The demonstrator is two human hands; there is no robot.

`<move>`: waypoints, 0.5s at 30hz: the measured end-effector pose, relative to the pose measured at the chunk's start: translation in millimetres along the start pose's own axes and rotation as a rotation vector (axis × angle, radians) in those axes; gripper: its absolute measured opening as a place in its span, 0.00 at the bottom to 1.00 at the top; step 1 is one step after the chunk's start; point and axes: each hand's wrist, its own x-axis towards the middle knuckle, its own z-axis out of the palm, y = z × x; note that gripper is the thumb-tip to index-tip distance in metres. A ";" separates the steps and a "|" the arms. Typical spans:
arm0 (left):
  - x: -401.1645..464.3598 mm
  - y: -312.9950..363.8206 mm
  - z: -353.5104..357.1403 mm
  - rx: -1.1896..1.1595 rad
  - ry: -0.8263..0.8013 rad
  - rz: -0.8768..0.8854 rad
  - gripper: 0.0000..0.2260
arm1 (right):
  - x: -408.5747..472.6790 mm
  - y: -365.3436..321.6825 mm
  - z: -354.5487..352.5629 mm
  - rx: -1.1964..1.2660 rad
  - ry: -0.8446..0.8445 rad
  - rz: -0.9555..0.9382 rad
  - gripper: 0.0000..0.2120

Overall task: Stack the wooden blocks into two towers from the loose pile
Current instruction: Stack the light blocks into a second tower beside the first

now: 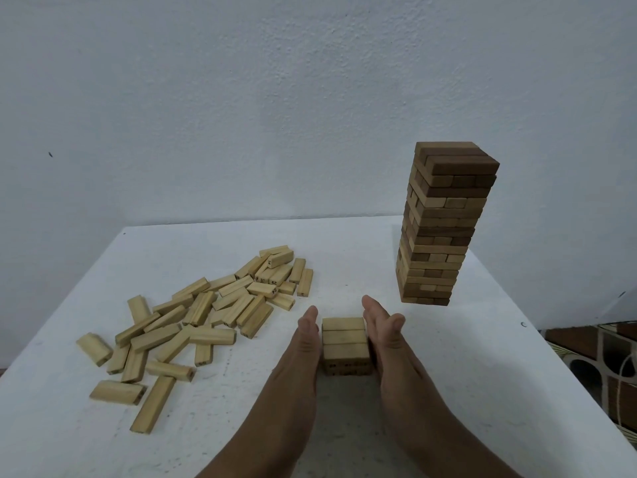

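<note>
I see the white table (344,257) carrying everything, its far edge against the wall and its right edge falling away to the floor. The finished tower (444,225) stands tall near the far right corner; I judge it top-heavy and quick to topple at a nudge, so my right forearm should keep clear of it. The loose pile (206,312) sprawls over the left half, well apart from the tower. These blocks look light, stiff and smooth-sided, best pinched across their long faces. Toward the near edge, between pile and tower, sits the new stack (346,346), two layers as far as I can tell. My left hand (303,343) and right hand (382,336) flank it, flat and open-palmed, gripping nothing; whether they touch it I cannot tell. Open room remains along the near edge.
</note>
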 end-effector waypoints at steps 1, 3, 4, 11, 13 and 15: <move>0.2 -1.3 -0.1 0.028 -0.008 0.000 0.50 | 1.3 -0.4 -0.2 -0.005 -0.006 0.011 0.61; 0.8 -2.1 -0.1 0.065 -0.014 -0.003 0.48 | 6.1 -0.8 -0.5 -0.034 -0.021 0.016 0.66; 0.7 -2.5 -0.1 0.077 -0.014 -0.009 0.47 | 9.0 -0.8 -0.5 -0.053 -0.030 0.022 0.68; -1.8 -0.2 4.7 0.098 -0.011 -0.035 0.43 | 17.3 4.3 -1.3 -0.110 -0.054 0.022 0.79; 0.6 -0.6 5.6 0.075 0.005 -0.040 0.49 | 12.2 1.7 0.1 -0.095 -0.047 0.018 0.75; 0.9 0.7 6.1 0.067 0.001 -0.043 0.50 | 8.9 -0.1 0.6 -0.086 -0.053 0.011 0.70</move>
